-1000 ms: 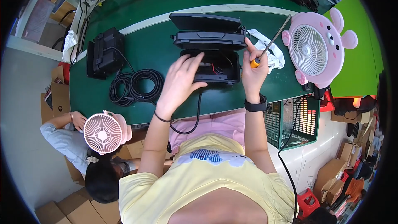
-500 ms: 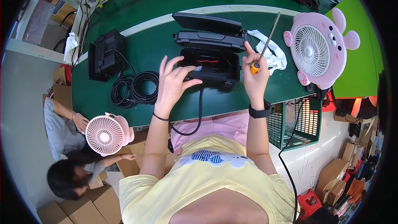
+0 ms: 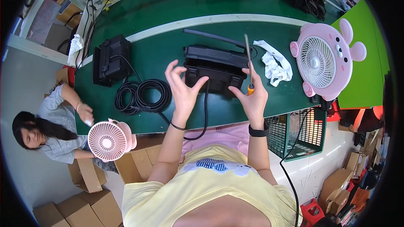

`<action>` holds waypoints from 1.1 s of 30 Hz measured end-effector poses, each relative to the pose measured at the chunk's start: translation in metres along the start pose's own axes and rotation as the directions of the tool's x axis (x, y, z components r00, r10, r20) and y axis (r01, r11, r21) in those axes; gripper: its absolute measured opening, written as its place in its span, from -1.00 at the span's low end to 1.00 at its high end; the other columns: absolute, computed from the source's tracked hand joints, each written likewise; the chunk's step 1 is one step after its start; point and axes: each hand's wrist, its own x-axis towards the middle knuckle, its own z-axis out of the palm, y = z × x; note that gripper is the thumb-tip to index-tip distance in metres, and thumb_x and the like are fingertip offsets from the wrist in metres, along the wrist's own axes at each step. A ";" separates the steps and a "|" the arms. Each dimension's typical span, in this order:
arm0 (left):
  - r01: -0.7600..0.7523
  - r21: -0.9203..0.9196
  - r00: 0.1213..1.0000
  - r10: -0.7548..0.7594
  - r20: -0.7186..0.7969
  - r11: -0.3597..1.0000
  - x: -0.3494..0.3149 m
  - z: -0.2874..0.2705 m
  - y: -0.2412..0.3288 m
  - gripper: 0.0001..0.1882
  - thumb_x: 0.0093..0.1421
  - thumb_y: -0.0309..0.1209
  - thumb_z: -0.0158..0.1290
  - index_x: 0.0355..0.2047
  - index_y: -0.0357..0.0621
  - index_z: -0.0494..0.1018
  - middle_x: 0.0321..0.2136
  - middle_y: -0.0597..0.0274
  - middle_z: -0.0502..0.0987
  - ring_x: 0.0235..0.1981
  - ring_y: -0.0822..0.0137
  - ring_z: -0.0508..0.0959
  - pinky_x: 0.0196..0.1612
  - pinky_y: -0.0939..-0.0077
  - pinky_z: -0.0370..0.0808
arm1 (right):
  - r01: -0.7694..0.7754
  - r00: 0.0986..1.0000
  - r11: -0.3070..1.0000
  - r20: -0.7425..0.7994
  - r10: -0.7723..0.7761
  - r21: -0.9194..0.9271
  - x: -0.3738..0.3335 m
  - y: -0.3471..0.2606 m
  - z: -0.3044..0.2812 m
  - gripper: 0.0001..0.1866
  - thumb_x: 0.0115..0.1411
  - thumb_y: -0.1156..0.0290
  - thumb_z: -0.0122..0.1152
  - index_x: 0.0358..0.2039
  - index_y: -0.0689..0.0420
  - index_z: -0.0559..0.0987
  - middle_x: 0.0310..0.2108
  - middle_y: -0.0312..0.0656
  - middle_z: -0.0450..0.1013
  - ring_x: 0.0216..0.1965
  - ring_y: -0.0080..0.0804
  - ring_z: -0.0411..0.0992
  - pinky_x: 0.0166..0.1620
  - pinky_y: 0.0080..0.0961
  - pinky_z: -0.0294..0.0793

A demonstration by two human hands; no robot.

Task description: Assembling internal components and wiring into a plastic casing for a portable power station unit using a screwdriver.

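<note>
Lid [image 3: 216, 54] of the black hinged case [image 3: 216, 82] has swung down since a second ago; the wiring inside was in plain sight then, now just a dark gap. Left hand [image 3: 184, 94] has come out of the case: spread in a wide C, thumb on the front wall, fingers at the left end. Right hand [image 3: 254, 101] also spread wide, thumb at the front right corner; screwdriver [image 3: 248, 52] tucked in that hand, orange handle by the fingers, shaft toward 12. Can't tell how hard either one presses.

Clock centred on the case, person at 6: case sits on the green workbench [image 3: 269, 33], black cable [image 3: 206, 105] leaving its front toward 6. Crumpled white cloth [image 3: 277, 73] at 3, pink animal-faced fan [image 3: 315, 61] further out at 3. Second black case [image 3: 115, 61] at 9. Coiled cable [image 3: 138, 94] at 8; further out at 8, small pink fan [image 3: 107, 141] and a co-worker [image 3: 63, 136]. Green plastic crate [image 3: 313, 126] at 4, cardboard boxes [image 3: 84, 208] between 7 and 8.
</note>
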 end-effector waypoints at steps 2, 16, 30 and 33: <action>-0.038 0.063 0.999 0.039 -0.010 0.997 0.001 0.002 0.002 -0.39 -0.06 -0.35 0.46 -0.14 -0.17 0.28 0.16 0.03 0.19 0.02 0.09 0.44 -0.05 0.21 0.56 | -0.062 0.998 0.998 -0.029 0.063 0.031 -0.002 0.006 0.006 -0.18 -0.19 0.45 0.61 0.16 0.11 0.47 0.05 -0.23 0.55 -0.01 -0.31 0.56 -0.06 -0.51 0.53; -0.044 -0.100 0.998 0.047 0.033 0.994 0.004 0.003 -0.007 -0.40 -0.02 -0.46 0.38 0.00 -0.08 0.33 0.21 -0.03 0.16 0.15 -0.02 0.36 0.09 0.24 0.46 | -0.055 0.996 0.996 -0.065 0.060 0.074 0.007 0.010 0.012 -0.39 -0.11 0.52 0.54 0.03 0.12 0.59 0.07 -0.23 0.55 0.06 -0.28 0.54 0.03 -0.46 0.51; -0.055 -0.243 0.998 0.060 0.014 0.968 0.006 0.012 -0.002 -0.50 -0.01 -0.66 0.30 -0.17 -0.08 0.25 0.28 -0.08 0.05 0.32 -0.11 0.21 0.29 0.13 0.33 | -0.036 0.988 0.997 -0.149 0.045 0.064 0.004 0.016 0.020 -0.43 -0.08 0.51 0.54 0.01 0.15 0.58 0.08 -0.15 0.52 0.00 -0.26 0.55 -0.06 -0.48 0.51; -0.032 -0.224 0.999 0.038 0.022 0.974 0.007 0.013 0.000 -0.50 0.00 -0.66 0.29 -0.15 -0.08 0.25 0.27 -0.11 0.07 0.32 -0.11 0.21 0.30 0.13 0.32 | -0.049 0.987 0.998 -0.148 0.055 0.039 0.004 0.020 0.023 -0.52 -0.07 0.50 0.52 -0.09 0.17 0.59 0.16 -0.11 0.45 -0.07 -0.26 0.55 -0.12 -0.46 0.51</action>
